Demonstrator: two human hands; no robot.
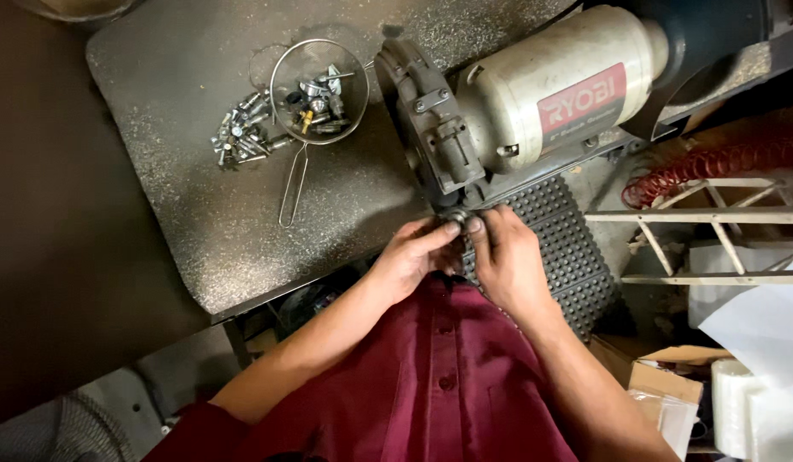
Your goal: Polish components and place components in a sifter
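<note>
Small round metal part (455, 216) pinched between both hands at the near edge of the bench grinder (516, 111), just below its grey guard; left hand (413, 254) closed on the part from the left, thumb tip against it; right hand (507, 257) closed on it from the right, fingers curled, thumb tip touching; exact shape of the part too small to tell. Black studded rubber mat (567, 239) under the right hand and the grinder's base. Further left on the speckled dark tabletop (182, 188), wire mesh strainer (317, 90) holding metal fittings, handle pointing toward the person; loose pile of similar fittings (240, 133) just beside its left rim. Red coiled hose (713, 162) well off to the right.
</note>
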